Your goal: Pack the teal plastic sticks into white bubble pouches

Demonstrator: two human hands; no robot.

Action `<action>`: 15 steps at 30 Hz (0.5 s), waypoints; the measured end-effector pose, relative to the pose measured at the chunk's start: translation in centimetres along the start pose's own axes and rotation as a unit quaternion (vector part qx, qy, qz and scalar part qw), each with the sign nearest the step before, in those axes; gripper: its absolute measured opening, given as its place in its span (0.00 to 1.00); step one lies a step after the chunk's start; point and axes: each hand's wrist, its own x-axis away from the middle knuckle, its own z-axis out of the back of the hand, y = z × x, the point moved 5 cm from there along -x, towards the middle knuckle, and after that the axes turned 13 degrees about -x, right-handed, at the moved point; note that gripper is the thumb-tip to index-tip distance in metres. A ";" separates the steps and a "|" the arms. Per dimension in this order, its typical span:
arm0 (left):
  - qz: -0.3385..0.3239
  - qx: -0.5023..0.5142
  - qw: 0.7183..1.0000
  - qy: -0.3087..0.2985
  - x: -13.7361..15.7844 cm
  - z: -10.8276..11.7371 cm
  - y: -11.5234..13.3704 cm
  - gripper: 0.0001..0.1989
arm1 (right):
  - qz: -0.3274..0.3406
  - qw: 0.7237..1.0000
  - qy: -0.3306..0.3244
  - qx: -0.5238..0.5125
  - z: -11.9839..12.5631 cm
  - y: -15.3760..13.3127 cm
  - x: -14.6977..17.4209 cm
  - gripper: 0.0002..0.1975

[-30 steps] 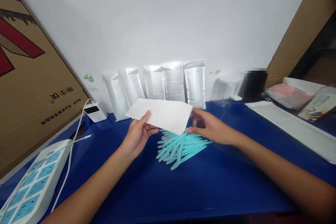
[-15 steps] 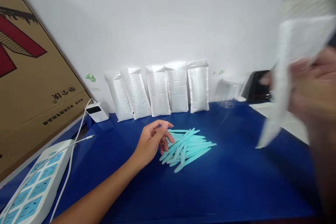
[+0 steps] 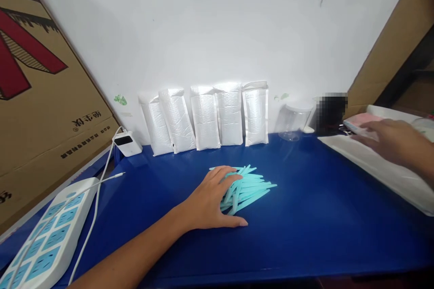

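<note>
My left hand (image 3: 212,196) rests over the near-left side of a loose pile of light teal, slim tapered sticks (image 3: 252,189). Its fingers curve apart around the pile's edge, with the thumb stretched out along the blue table. At the right, my right hand (image 3: 395,140) reaches over a pink-and-white flat item (image 3: 361,121) with its fingers extended. I see nothing gripped in it, and whether it touches that item is unclear. Beneath it lies a long white sheet or bag (image 3: 379,169).
Several white padded mailers (image 3: 205,117) lean against the wall. Beside them stands a clear lidded jar (image 3: 294,122). On the left are a power strip (image 3: 50,235), a white charger-like box (image 3: 127,143) with a cable, and a large cardboard box (image 3: 50,113).
The white padded mailer raised in my right hand is gone from it, and that hand has lowered to the right side. My left hand has spread out and shifted right over the sticks.
</note>
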 end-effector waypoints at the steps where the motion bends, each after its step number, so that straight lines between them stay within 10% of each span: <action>1: -0.001 -0.001 1.000 0.003 0.0 0.0 -0.1 0.45 | 0.012 0.999 -0.024 -0.022 -0.2 -2.6 0.1 0.30; 7: -0.032 -0.015 0.999 0.015 0.0 1.1 -0.4 0.29 | -0.062 0.948 -0.138 -0.280 -4.9 -17.3 -1.6 0.27; 10: -0.029 -0.018 0.999 0.007 0.0 1.5 -0.6 0.29 | -0.130 0.910 -0.164 -0.357 -9.4 -20.4 -3.1 0.46; 15: -0.025 -0.012 0.999 0.030 -0.1 1.4 -0.6 0.29 | -0.097 0.909 -0.116 -0.388 -12.6 -22.3 -4.6 0.29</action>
